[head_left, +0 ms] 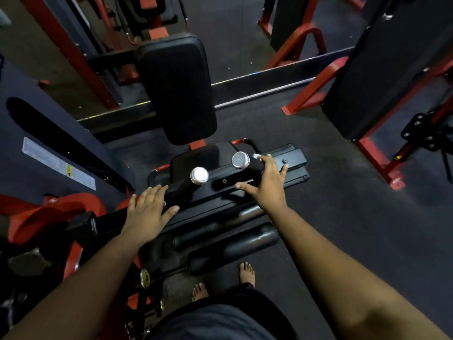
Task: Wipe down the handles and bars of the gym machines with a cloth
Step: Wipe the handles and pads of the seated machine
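Note:
I stand over a black and red gym machine. Two black handles with chrome end caps stick up from its black cross frame (291, 165): a left handle (199, 175) and a right handle (240, 160). My right hand (267, 185) lies over the right handle's black grip with the fingers draped across it and the thumb spread out to the left. A small white bit of cloth (256, 156) shows at its fingertips. My left hand (149, 212) rests flat on the black bar by the base of the left handle, fingers straight.
A black back pad (176, 87) and seat (196, 155) lie beyond the handles. Black foam rollers (230, 244) sit below my hands, near my bare feet (247, 272). A red-framed weight stack (382, 69) stands at the right, red machine parts (49, 212) at the left.

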A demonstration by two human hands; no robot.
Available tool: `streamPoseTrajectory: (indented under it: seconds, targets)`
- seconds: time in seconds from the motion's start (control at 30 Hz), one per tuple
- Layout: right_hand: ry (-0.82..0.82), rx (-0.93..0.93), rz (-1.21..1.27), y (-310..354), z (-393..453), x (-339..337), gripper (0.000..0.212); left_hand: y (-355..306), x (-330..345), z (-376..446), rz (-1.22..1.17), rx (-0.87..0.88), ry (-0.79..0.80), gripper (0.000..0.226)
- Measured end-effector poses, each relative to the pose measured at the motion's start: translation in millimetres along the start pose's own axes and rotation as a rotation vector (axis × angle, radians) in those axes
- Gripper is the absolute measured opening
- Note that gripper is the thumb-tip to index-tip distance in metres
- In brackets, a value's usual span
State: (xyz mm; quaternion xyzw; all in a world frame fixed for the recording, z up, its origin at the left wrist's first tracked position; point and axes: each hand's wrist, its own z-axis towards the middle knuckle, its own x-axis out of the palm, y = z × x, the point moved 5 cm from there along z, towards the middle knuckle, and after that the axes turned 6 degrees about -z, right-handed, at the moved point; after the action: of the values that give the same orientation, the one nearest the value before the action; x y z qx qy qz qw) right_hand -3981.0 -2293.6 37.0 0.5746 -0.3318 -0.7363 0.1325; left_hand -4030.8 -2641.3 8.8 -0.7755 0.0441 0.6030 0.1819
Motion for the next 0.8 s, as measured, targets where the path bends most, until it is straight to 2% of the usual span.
streamPoseTrajectory:
  seconds: [0.1,0.17,0.23,0.3,0.37,0.47,0.67,0.8]
  targets:
    - [-0.104,-0.005,0.317,42,-20,-6,0.111,1,2,-1,0.001,0.004,-0.009,0.096]
    - [-0.176,-0.032,0.421,68,-35,-7,0.116,0,2,-2,-0.003,0.004,-0.011,0.095]
    - [-0.183,-0.046,0.386,75,-43,-3,0.111,0,1,-2,-0.001,0.002,-0.003,0.096]
    - [-0.168,-0.049,0.237,58,-42,4,0.109,-1,0,-1,-0.004,0.002,0.006,0.097]
    - [-0.128,0.031,0.123,27,-38,13,0.114,-2,-1,0,-0.008,-0.002,0.009,0.098]
    - [-0.056,0.149,0.156,4,-33,17,0.115,-1,-1,-2,-0.007,-0.006,0.017,0.099]
    - [-0.174,-0.155,0.387,56,-10,-16,0.084,1,1,-2,-0.004,0.006,0.013,0.097]
    - [-0.062,-0.288,0.39,57,9,-27,0.071,1,0,-2,-0.002,0.003,0.019,0.094]
